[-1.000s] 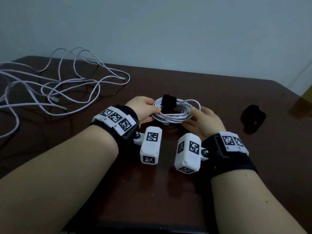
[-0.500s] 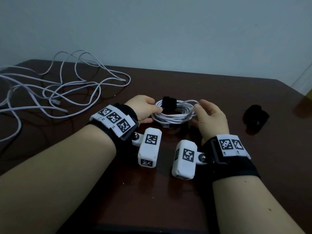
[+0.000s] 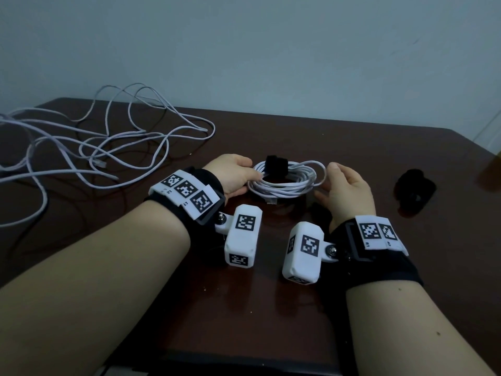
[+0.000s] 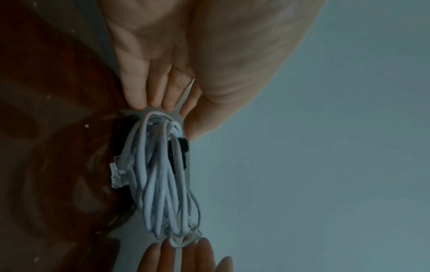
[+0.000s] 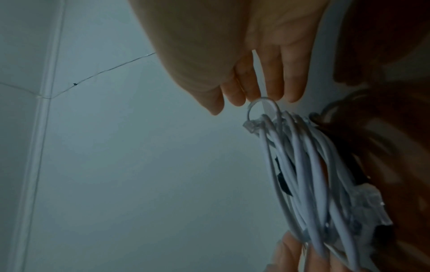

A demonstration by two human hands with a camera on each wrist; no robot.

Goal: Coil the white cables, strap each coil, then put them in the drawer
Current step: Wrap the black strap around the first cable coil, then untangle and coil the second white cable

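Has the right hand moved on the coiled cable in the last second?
Yes. The right hand has lifted off the coil, from lying over its near right side to open fingers at its right edge.

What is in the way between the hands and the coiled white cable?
Nothing visible. The left hand and right hand sit right at either end of the strapped coil on the table.

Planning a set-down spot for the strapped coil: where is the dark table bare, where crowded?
Bare: the dark wooden table behind the strapped white cable coil, up to the wall; also between coil and black strap roll, and near the front edge. Crowded: far left, under the loose white cable tangle.
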